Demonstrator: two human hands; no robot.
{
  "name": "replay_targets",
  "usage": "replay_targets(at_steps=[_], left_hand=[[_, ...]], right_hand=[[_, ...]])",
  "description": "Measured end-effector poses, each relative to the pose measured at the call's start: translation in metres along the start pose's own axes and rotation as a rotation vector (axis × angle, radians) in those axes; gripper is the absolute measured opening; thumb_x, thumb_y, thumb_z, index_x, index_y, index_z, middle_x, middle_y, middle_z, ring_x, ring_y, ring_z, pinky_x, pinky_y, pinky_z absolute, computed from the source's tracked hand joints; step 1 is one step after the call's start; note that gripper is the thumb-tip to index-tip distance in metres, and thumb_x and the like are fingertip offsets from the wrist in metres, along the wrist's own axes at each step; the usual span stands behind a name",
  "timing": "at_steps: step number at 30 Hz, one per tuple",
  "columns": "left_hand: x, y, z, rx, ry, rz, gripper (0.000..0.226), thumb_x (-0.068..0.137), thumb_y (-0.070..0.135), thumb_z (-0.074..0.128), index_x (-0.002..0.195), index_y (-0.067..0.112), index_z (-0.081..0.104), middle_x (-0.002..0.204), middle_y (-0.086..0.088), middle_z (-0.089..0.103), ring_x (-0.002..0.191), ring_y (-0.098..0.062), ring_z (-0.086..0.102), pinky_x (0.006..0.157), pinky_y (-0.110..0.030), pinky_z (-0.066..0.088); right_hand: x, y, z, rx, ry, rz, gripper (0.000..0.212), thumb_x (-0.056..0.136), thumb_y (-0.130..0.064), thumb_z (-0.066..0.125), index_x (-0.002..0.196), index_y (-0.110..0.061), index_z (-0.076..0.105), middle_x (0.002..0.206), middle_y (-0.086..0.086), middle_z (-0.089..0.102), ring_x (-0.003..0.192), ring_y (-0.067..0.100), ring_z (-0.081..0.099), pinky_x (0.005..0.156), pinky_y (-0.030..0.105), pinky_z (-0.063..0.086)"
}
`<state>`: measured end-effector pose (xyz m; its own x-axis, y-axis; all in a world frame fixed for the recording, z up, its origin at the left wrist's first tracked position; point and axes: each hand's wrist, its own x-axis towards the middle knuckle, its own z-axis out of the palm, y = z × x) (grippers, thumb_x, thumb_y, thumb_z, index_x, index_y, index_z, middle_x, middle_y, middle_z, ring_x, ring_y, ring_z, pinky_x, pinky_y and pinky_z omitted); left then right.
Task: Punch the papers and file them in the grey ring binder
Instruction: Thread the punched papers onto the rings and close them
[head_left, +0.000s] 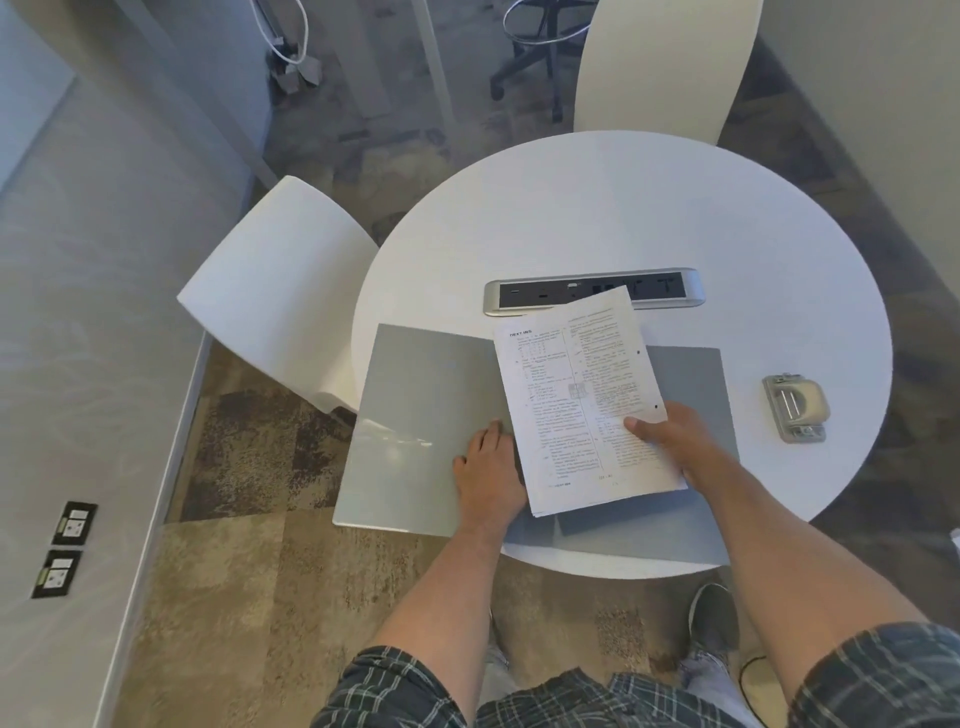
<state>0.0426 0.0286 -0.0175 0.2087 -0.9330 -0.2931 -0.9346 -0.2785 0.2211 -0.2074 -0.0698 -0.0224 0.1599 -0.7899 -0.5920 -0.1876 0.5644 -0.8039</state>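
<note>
The grey ring binder (421, 415) lies open on the round white table (623, 218), its left cover hanging past the table edge. A stack of printed papers (566, 395) with two punched holes along its right edge is held over the binder's middle. My right hand (670, 441) grips the stack at its lower right, thumb on top. My left hand (488, 467) rests flat on the left cover beside the papers; its fingertips are partly hidden by the stack. The grey hole punch (795, 408) sits on the table to the right. The rings are hidden.
A silver power socket strip (592, 296) is set into the table behind the papers. White chairs stand at the left (275, 291) and at the far side (665, 62). A grey wall (78, 364) with floor sockets runs along the left.
</note>
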Motion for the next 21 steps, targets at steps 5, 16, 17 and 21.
replay_targets(at_steps=[5,16,17,21], left_hand=[[-0.001,0.004,0.000,-0.066,0.002,-0.048,0.053,0.097,0.045,0.051,0.142,0.017,0.052,0.162,-0.001,0.036,0.146,-0.026,0.033,0.107,-0.050,0.038],[0.021,0.034,-0.034,-1.035,0.083,-0.393,0.012,0.094,0.014,0.061,0.085,0.020,0.066,0.081,0.005,0.070,0.078,-0.019,0.065,0.070,-0.035,0.053],[0.024,0.038,-0.041,-1.211,0.046,-0.496,0.023,0.095,0.011,0.057,0.075,0.020,0.061,0.071,0.003,0.065,0.070,-0.020,0.060,0.065,-0.033,0.048],[-0.008,0.055,-0.076,-1.652,-0.418,-0.469,0.032,0.105,0.020,0.053,0.074,0.013,0.059,0.062,-0.005,0.060,0.051,-0.018,0.059,0.052,-0.024,0.051]], right_hand=[[0.007,-0.009,-0.001,-0.004,-0.023,0.002,0.023,0.086,-0.013,0.080,0.109,-0.014,0.075,0.102,0.003,0.080,0.090,0.030,0.077,0.083,0.049,0.061],[-0.003,-0.028,0.006,0.104,-0.051,-0.121,0.044,0.076,-0.025,0.086,0.116,-0.011,0.074,0.110,0.008,0.078,0.098,0.033,0.076,0.087,0.051,0.060],[-0.005,-0.032,0.008,0.138,-0.070,-0.132,0.046,0.076,-0.021,0.086,0.118,-0.007,0.073,0.112,0.011,0.078,0.100,0.035,0.075,0.088,0.052,0.059],[-0.016,-0.045,0.023,0.199,-0.214,-0.093,0.041,0.084,-0.012,0.078,0.121,0.004,0.069,0.116,0.017,0.075,0.108,0.039,0.072,0.089,0.050,0.059]])
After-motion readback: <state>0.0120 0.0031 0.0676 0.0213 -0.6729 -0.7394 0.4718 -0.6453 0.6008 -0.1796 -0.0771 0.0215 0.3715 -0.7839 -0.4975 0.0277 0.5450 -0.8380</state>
